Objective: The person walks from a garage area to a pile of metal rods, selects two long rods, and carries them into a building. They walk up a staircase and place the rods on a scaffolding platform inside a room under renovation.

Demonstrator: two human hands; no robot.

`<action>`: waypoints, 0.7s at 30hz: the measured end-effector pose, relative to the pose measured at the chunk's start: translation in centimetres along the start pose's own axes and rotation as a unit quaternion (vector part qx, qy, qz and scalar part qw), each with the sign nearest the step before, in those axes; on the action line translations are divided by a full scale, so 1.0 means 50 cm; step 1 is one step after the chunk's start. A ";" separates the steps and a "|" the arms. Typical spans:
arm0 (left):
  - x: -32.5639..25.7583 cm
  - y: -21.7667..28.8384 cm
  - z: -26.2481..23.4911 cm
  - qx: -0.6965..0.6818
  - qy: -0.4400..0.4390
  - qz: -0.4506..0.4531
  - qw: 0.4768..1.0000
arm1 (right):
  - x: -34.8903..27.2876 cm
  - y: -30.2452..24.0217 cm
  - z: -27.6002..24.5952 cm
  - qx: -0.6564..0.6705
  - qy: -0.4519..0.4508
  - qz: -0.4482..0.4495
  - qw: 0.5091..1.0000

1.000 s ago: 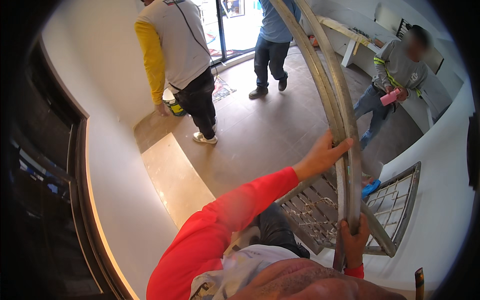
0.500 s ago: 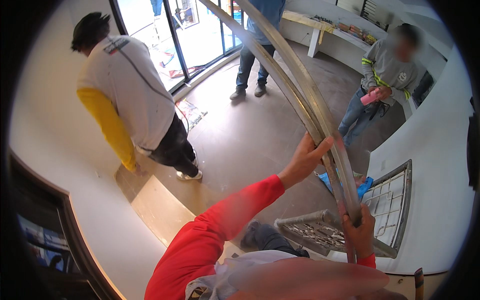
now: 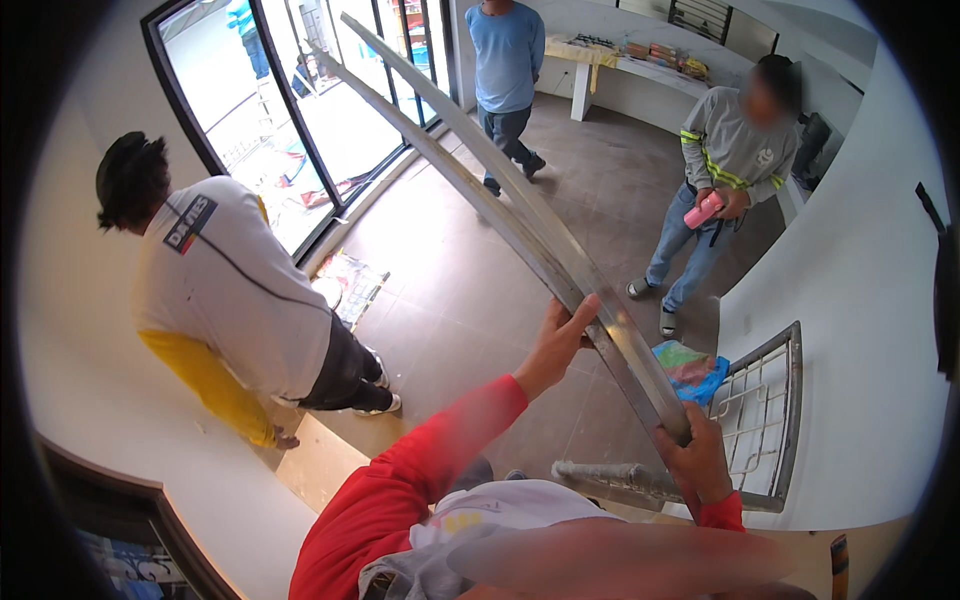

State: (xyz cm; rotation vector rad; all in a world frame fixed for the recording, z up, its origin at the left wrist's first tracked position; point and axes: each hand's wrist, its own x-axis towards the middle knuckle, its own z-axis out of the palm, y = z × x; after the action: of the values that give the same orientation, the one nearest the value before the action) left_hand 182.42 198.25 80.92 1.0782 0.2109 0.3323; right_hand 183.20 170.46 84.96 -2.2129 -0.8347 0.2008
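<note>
Grey tiled floor (image 3: 470,300) below hands; white walls (image 3: 850,330) both sides. Black-framed glass doors (image 3: 290,130) far ahead-left, daylight coming thru. White counter (image 3: 640,75) far ahead-right.

A crumpled plastic bag in blue, green and red (image 3: 688,368) is seen on the grey tiled floor, just beside the metal grille that leans against the white wall. A flat printed sheet in red and mixed colours (image 3: 345,287) is laid on the floor near the glass door. Small colourful boxes (image 3: 660,52) are lined up on the far white table. A rectangular dark logo patch with pale lettering (image 3: 188,223) is carried on the back of a white shirt.
</note>
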 end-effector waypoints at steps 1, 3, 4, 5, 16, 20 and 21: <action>0.018 0.000 -0.014 0.005 0.005 -0.009 1.000 | 0.016 0.003 0.010 -0.025 0.002 0.012 1.000; 0.064 0.000 -0.048 0.005 0.000 -0.021 1.000 | 0.060 0.006 0.030 -0.038 0.016 0.008 0.999; 0.092 -0.002 -0.068 0.004 -0.004 -0.024 1.000 | 0.093 0.003 0.042 -0.060 -0.002 0.021 0.998; 0.119 -0.003 -0.091 -0.015 -0.004 -0.031 0.999 | 0.124 0.002 0.056 -0.066 -0.001 0.021 0.998; 0.571 0.031 -0.453 -0.113 0.021 -0.070 0.991 | 0.661 -0.135 0.253 -0.138 -0.047 0.028 0.989; 0.720 0.068 -0.578 -0.113 0.031 -0.108 0.987 | 0.850 -0.171 0.327 -0.138 -0.052 0.037 0.988; 0.751 0.078 -0.605 -0.104 0.044 -0.121 0.986 | 0.892 -0.173 0.347 -0.130 -0.048 0.025 0.990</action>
State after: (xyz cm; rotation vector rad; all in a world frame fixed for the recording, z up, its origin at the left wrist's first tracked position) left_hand 206.81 238.62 70.18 0.8215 0.3737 0.1786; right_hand 206.82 212.98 83.62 -2.4853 -0.9015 0.2350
